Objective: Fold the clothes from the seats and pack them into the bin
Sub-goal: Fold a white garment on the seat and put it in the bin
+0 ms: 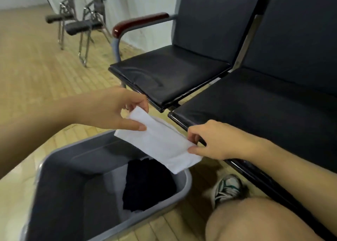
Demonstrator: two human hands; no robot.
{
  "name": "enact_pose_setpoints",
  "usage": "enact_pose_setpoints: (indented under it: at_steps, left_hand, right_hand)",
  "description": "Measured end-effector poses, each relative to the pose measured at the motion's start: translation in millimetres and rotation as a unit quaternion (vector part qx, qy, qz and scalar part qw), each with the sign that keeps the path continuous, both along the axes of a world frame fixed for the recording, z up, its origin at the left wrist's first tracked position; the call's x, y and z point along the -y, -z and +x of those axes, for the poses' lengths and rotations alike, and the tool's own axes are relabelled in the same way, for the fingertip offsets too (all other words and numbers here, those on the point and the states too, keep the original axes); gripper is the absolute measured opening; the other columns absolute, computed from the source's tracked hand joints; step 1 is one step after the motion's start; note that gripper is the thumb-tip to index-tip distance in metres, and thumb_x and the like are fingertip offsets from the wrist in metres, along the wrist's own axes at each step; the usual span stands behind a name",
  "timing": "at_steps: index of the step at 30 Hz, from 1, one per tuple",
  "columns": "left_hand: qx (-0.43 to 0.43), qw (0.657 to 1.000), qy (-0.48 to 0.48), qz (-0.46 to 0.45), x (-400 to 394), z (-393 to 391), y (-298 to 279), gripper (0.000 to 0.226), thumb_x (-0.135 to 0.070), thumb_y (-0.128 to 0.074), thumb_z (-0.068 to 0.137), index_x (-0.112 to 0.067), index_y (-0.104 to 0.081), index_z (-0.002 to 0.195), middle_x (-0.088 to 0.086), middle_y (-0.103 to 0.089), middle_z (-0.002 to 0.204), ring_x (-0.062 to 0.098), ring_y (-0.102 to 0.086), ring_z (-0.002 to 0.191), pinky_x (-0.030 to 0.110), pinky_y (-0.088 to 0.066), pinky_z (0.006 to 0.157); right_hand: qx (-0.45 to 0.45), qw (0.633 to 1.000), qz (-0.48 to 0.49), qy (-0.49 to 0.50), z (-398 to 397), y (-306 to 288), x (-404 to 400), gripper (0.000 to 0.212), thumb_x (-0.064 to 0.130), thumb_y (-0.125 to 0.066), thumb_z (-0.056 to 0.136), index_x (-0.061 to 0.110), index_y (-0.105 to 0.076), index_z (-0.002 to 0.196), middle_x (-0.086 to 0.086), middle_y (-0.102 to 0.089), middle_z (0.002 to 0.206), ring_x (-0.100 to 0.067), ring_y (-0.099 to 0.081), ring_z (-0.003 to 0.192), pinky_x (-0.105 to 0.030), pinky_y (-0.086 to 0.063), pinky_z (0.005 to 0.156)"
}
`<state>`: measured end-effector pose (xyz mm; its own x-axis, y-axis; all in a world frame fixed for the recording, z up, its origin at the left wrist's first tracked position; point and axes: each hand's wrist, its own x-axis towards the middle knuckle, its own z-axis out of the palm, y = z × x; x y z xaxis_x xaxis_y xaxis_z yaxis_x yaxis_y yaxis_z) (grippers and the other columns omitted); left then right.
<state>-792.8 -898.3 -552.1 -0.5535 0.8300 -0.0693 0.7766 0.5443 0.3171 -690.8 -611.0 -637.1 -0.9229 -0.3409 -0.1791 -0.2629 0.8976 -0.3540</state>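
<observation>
The person is holding a folded white cloth garment stretched flat between both hands, just above the far rim of a grey rectangular plastic bin that is standing on the pale wooden floor in front of a row of black padded seats. The step in hand looks to be the packing of this piece: to do it well, the person should be keeping the fold taut and level, bringing it down over the open side of the bin and laying it flat beside or on top of the dark folded garment already lying at the bottom, letting go with both hands together so the fold is not springing open. The left hand is pinching the far upper edge of the white garment, thumb underneath and fingers curled over the top. The right hand is pinching the near edge, its fingers curled around the folded border. Neither hand is touching the bin. The two seats in view are showing no clothes, which suggests the task is nearing its end. A white and green sneaker is resting on the floor beside the bin.
</observation>
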Motion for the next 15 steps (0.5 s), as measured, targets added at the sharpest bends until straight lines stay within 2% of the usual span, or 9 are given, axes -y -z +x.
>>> enact_pose_setpoints:
  at_steps: [2, 4, 7, 9, 11, 13, 15]
  left_hand:
    - [-0.012, 1.0, 0.0, -0.021, 20, 7, 7, 0.023, -0.058, -0.072, 0.086, -0.044, -0.064, 0.102, -0.03, -0.067, 0.1, -0.007, -0.06, 0.099, 0.007, -0.044, 0.08]
    - [-0.031, 0.999, 0.012, -0.043, 35, 15, 17, 0.023, -0.059, -0.071, 0.088, -0.045, -0.062, 0.104, -0.028, -0.065, 0.095, -0.01, -0.055, 0.101, 0.007, -0.043, 0.078]
    - [-0.068, 0.991, 0.033, -0.107, 49, 29, 41, 0.026, -0.065, -0.065, 0.09, -0.048, -0.058, 0.109, -0.025, -0.059, 0.096, -0.008, -0.05, 0.1, 0.011, -0.042, 0.071]
    - [-0.093, 0.985, 0.044, -0.137, 56, 36, 61, 0.028, -0.07, -0.052, 0.092, -0.047, -0.057, 0.107, -0.021, -0.059, 0.094, -0.002, -0.052, 0.092, 0.01, -0.038, 0.071]
    - [-0.103, 0.981, 0.053, -0.157, 58, 40, 77, 0.036, -0.072, -0.034, 0.091, -0.044, -0.055, 0.101, -0.019, -0.06, 0.088, 0.004, -0.054, 0.085, 0.013, -0.04, 0.077]
    - [-0.104, 0.975, 0.055, -0.188, 60, 43, 92, 0.038, -0.071, -0.026, 0.091, -0.045, -0.052, 0.099, -0.019, -0.06, 0.088, 0.004, -0.053, 0.084, 0.024, -0.047, 0.084]
    - [-0.1, 0.969, 0.056, -0.221, 57, 46, 107, 0.043, -0.073, -0.022, 0.091, -0.045, -0.053, 0.104, -0.019, -0.062, 0.095, 0.003, -0.054, 0.09, 0.029, -0.048, 0.091]
  right_hand:
    - [0.0, 1.0, 0.009, -0.021, -2, 9, 19, 0.011, 0.048, -0.065, 0.098, 0.045, -0.055, 0.103, 0.017, -0.067, 0.102, 0.001, -0.061, 0.085, -0.016, -0.039, 0.063]
    - [0.0, 0.999, 0.015, -0.033, -2, 13, 30, 0.006, 0.046, -0.062, 0.101, 0.043, -0.058, 0.104, 0.017, -0.067, 0.099, 0.003, -0.06, 0.083, -0.014, -0.037, 0.062]
    - [0.005, 0.999, 0.017, -0.032, -1, 14, 32, 0.002, 0.044, -0.058, 0.104, 0.043, -0.059, 0.102, 0.018, -0.065, 0.091, 0.003, -0.06, 0.079, -0.015, -0.038, 0.061]
    - [0.006, 1.0, 0.014, -0.027, 0, 13, 27, 0.003, 0.044, -0.056, 0.104, 0.043, -0.059, 0.102, 0.019, -0.065, 0.092, 0.005, -0.059, 0.076, -0.015, -0.037, 0.06]
    - [0.011, 0.999, 0.016, -0.027, 1, 14, 21, 0.004, 0.044, -0.056, 0.105, 0.042, -0.059, 0.104, 0.017, -0.067, 0.097, 0.01, -0.059, 0.073, -0.015, -0.036, 0.058]
    - [0.016, 0.999, 0.017, -0.026, -1, 14, 17, 0.005, 0.043, -0.055, 0.105, 0.041, -0.06, 0.105, 0.015, -0.068, 0.099, 0.022, -0.055, 0.074, -0.016, -0.036, 0.056]
    - [0.022, 0.999, 0.012, -0.026, -3, 14, 14, 0.006, 0.043, -0.056, 0.105, 0.041, -0.061, 0.105, 0.014, -0.069, 0.101, 0.026, -0.052, 0.074, -0.016, -0.037, 0.055]
